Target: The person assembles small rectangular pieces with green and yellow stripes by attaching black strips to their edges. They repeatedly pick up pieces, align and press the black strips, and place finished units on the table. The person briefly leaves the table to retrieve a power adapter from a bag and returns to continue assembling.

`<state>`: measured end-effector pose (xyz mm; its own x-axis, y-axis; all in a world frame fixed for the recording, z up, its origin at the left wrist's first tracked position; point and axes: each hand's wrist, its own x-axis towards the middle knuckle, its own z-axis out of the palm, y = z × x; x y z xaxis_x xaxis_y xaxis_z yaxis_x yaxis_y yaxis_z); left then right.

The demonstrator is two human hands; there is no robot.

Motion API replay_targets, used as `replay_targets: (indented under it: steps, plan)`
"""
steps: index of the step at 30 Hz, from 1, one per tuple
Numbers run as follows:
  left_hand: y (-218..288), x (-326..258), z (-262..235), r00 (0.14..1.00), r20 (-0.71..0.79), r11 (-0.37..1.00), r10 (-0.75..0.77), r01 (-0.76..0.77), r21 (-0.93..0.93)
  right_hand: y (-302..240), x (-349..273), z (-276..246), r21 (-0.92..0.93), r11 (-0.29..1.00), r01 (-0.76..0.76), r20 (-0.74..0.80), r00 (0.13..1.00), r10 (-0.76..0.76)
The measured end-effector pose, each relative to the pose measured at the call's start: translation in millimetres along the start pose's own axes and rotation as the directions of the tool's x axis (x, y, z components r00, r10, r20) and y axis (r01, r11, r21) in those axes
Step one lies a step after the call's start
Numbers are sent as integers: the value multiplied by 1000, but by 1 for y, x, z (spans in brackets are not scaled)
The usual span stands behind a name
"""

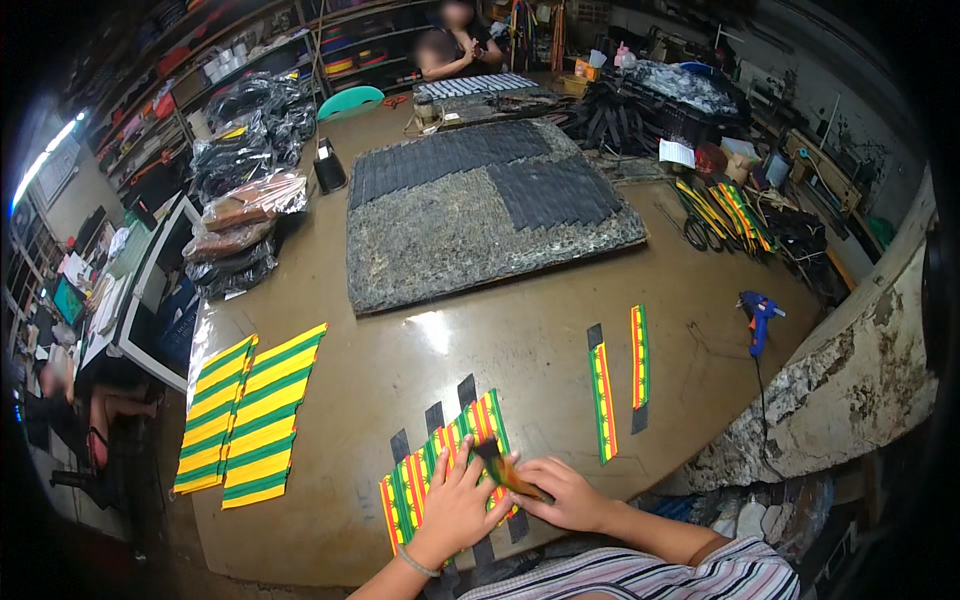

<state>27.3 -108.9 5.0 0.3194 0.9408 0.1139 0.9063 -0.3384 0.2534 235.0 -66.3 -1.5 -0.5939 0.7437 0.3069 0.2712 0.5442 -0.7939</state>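
Leaning over a glossy brown table, with the place pretty crammed all round, we've got our left hand spread palm-down on a row of red, yellow and green strips by the near edge. Our right hand is pinching a blurry, part-black piece just above that row. Two loose strips lie off to the right, short of a blue glue gun, and yellow-green panels sit on the left. Big grey mat mid-table, black bands across it. Shelves line the back, where someone sits with hands together.

Writing-wise, there's a white sheet at the right, too small for us to read.

Containers: a black cup stands left of the mat, contents we can't tell. Plastic-wrapped bundles are piled beyond it, and a dark crate at back right has crumpled clear plastic on top.
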Motion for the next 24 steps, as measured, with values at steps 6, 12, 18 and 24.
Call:
replay_targets:
  steps: [6,12,18,24]
  plan:
    - [2,3,-6,996,91,999,-17,14,34,7,-6,2,-40,989,145,70,987,-142]
    - [8,8,-7,999,6,998,-53,53,22,0,-21,-5,40,990,136,163,977,-140]
    - [9,7,-8,998,3,998,-60,60,8,0,-14,-9,26,963,268,195,943,-268]
    - [8,6,-7,999,-16,999,-51,50,-19,7,-19,-6,46,960,276,202,939,-280]
